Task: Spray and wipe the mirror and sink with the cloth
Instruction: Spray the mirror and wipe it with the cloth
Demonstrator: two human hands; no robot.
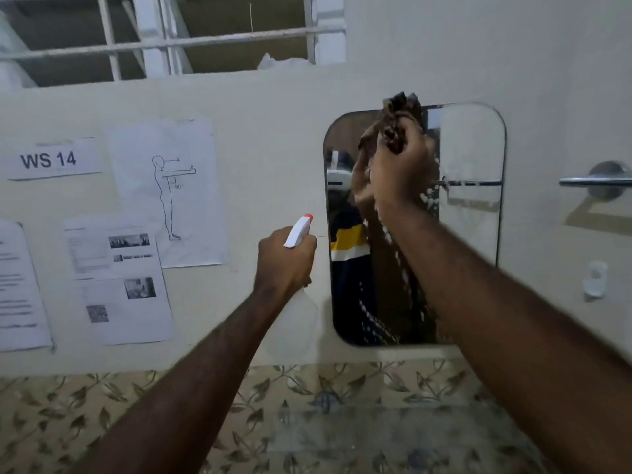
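A rounded rectangular mirror (472, 213) hangs on the cream wall, with streaks and white droplets across its middle. My right hand (400, 169) presses a bunched dark brown cloth (402, 111) against the mirror's upper part, near its top edge. My left hand (285, 261) holds a white spray bottle (299, 230) with an orange nozzle tip, just left of the mirror and pointing up toward it. The bottle's pale body hangs below my fist. The sink is hard to make out at the bottom, blurred under a tap (323, 401).
Printed sheets and a "WS 14" label (51, 160) are taped to the wall on the left. A chrome towel bar (595, 181) and a small white holder (595, 278) sit right of the mirror. A barred window (164, 39) is above. Leaf-patterned tiles (102, 405) run below.
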